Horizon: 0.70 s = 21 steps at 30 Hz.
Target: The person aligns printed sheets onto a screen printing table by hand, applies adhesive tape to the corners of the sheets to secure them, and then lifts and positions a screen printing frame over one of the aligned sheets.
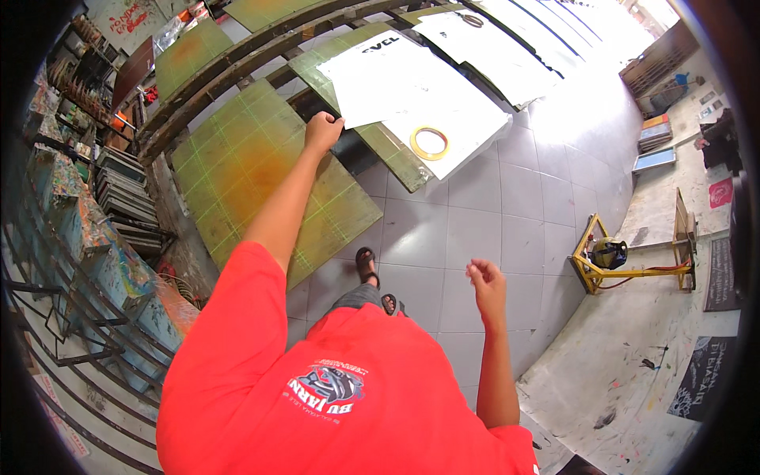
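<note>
My left hand (323,133) is closed at the near left corner of a white sheet (372,85) with black lettering, pinching its edge. The sheet lies over a larger white sheet (467,119) on a narrow green board (396,162). A yellow tape roll (430,143) rests flat near the larger sheet's front edge. Nearest to my left forearm is another green board (261,170), marked with a light grid and orange-brown stains. My right hand (488,289) hangs in the air over the tiled floor, its fingers loosely bent, with nothing visible in it.
Long dark rails (229,73) carry more boards and white sheets toward the back; another tape roll (470,21) lies there. Stacked frames (127,190) and paint-smeared blue surfaces stand left. A yellow metal frame (590,273) with a dark round object stands by the right wall.
</note>
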Each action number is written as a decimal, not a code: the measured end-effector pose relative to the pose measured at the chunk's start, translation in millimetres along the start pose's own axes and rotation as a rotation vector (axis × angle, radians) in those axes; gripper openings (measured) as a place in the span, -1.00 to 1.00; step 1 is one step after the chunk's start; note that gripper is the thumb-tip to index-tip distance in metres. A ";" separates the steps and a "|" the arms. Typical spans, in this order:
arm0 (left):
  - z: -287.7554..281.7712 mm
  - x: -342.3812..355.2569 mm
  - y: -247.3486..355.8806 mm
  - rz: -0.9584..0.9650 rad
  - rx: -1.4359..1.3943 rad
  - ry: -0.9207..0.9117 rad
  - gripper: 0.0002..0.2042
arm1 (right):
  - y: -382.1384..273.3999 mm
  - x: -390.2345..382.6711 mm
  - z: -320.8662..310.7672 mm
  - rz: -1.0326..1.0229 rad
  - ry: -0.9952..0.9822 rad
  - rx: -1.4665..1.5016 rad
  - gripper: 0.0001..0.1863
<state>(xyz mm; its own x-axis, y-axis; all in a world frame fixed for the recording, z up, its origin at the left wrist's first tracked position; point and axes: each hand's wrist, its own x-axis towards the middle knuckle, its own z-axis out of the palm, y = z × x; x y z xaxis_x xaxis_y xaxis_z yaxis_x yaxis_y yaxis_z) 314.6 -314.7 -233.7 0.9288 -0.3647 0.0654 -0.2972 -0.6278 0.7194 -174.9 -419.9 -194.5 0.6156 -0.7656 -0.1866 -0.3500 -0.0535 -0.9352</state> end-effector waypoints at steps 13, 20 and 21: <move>28.6 16.8 15.6 -0.123 0.092 -0.139 -0.39 | -82.1 350.6 51.4 -0.084 0.010 -0.360 -0.57; 32.3 -0.9 19.2 -0.180 0.066 -0.070 -0.46 | -59.8 426.8 77.8 0.021 -0.049 -0.342 -0.50; 38.3 0.8 16.9 -0.184 0.043 -0.056 -0.47 | -55.1 431.9 75.1 0.058 -0.071 -0.282 -0.51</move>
<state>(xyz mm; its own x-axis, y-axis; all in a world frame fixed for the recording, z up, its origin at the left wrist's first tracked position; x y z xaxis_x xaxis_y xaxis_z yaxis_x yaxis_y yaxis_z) 301.8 -351.9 -248.0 0.9549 -0.2781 -0.1038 -0.1341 -0.7159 0.6852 163.2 -699.4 -246.1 0.6334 -0.7263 -0.2670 -0.5621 -0.1947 -0.8038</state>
